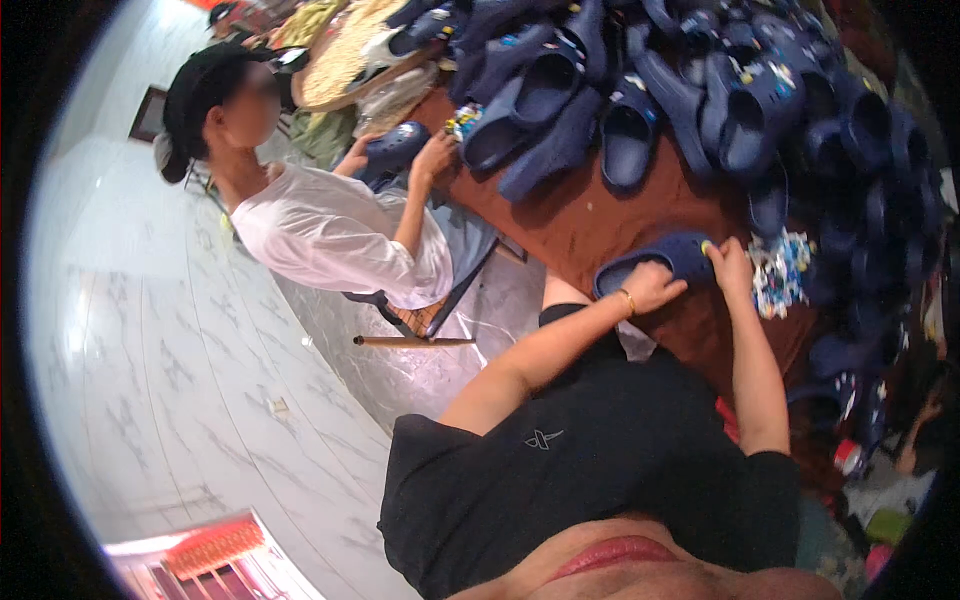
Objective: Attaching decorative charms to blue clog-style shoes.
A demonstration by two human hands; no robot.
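A navy foam clog point(668, 256) lies on the brown table point(590, 215) in front of me. My left hand point(653, 284) grips the clog's heel end, a gold bracelet on the wrist. My right hand point(727, 262) presses its fingertips on the clog's toe, where a small coloured charm shows. A heap of small colourful charms point(781, 272) lies just right of that hand.
A big pile of navy clogs point(700, 90) covers the far side of the table. A person in a white shirt and black cap point(330, 225) sits at the left, holding a clog point(392, 150). More clogs point(850, 370) lie at the right. Pale marble floor point(200, 380) at left.
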